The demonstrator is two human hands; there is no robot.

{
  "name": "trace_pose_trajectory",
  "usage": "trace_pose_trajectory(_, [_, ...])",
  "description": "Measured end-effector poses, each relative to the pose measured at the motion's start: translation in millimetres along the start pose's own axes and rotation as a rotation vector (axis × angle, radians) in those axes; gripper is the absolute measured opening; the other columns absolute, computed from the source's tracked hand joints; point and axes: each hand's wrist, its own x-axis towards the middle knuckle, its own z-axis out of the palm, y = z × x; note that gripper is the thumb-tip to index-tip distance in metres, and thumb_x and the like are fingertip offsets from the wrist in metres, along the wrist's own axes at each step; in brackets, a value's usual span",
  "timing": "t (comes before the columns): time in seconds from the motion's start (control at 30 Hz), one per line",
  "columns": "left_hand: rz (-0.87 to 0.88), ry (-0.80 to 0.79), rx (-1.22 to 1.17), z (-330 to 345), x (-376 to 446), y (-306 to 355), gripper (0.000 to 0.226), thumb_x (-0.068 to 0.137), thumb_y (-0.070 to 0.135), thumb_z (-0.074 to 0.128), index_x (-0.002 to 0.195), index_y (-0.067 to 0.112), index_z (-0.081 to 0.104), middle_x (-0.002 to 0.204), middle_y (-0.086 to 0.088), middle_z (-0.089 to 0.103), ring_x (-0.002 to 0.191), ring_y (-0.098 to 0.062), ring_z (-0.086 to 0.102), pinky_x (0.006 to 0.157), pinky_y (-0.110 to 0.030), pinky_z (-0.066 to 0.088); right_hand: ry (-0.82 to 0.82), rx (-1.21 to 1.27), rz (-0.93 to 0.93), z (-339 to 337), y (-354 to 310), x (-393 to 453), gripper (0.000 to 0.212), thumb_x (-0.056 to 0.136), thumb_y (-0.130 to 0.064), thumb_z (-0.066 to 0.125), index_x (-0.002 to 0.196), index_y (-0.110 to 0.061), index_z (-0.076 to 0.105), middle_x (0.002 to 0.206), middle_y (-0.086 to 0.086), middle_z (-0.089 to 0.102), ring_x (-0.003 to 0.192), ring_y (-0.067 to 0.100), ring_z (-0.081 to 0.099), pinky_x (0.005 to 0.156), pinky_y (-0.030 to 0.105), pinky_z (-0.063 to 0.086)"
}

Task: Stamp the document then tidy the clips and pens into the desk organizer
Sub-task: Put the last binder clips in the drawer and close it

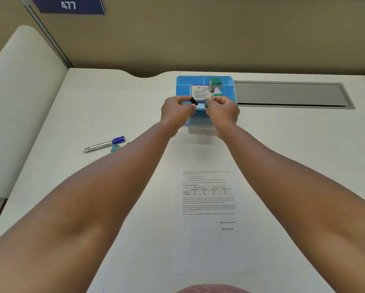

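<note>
A blue desk organizer (182, 84) stands at the far middle of the white desk. Both my hands are over its front part. My left hand (177, 112) pinches a black binder clip (193, 101) by its wire handles. My right hand (223, 111) pinches a second dark binder clip (206, 103) the same way. The two clips hang close together, just apart, above the organizer. The printed document (208, 193) lies flat between my forearms and bears an "ENTERED" stamp mark (227, 229) near its lower right. A blue-capped marker pen (104, 144) lies on the desk at the left.
Inside the organizer sit a white labelled box (200, 92), a green staple box (215, 81) and a small green-tipped bottle (217, 92). A small teal item (115, 148) lies by the marker. A grey cable hatch (289, 94) is set into the desk at the right. A partition wall runs behind.
</note>
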Motion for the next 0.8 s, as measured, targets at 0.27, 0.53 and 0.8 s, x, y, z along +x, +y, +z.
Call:
trace_pose_trajectory(0.27, [-0.023,-0.086,0.249,14,1,-8,0.026,0.082,0.012,0.074,0.105,0.023,0.070,0.108,0.000,0.064,0.092,-0.011,0.064,0.077,-0.028,0.061,-0.019,-0.233,0.055,-9,14,5,0.007,0.082,-0.017,0.059,0.084,-0.018,0.066,0.081,-0.004,0.063,0.078,0.016,0.059,0.060,0.025,0.047])
trace_pose_trajectory(0.53, [-0.014,-0.042,0.315,17,3,-16,0.025,0.080,0.019,0.075,0.104,0.025,0.071,0.105,0.005,0.063,0.099,-0.014,0.063,0.083,-0.031,0.059,-0.029,-0.330,0.074,-14,23,6,0.015,0.079,-0.022,0.064,0.094,-0.018,0.065,0.089,-0.004,0.065,0.083,0.017,0.062,0.065,0.029,0.053])
trace_pose_trajectory(0.8, [-0.190,0.237,0.112,-1,6,-21,0.035,0.087,0.029,0.065,0.119,0.025,0.050,0.112,0.001,0.060,0.089,-0.014,0.063,0.065,-0.028,0.053,0.126,0.054,0.557,-29,20,3,0.037,0.082,-0.026,0.058,0.116,-0.012,0.055,0.111,0.003,0.056,0.085,0.019,0.055,0.058,0.027,0.043])
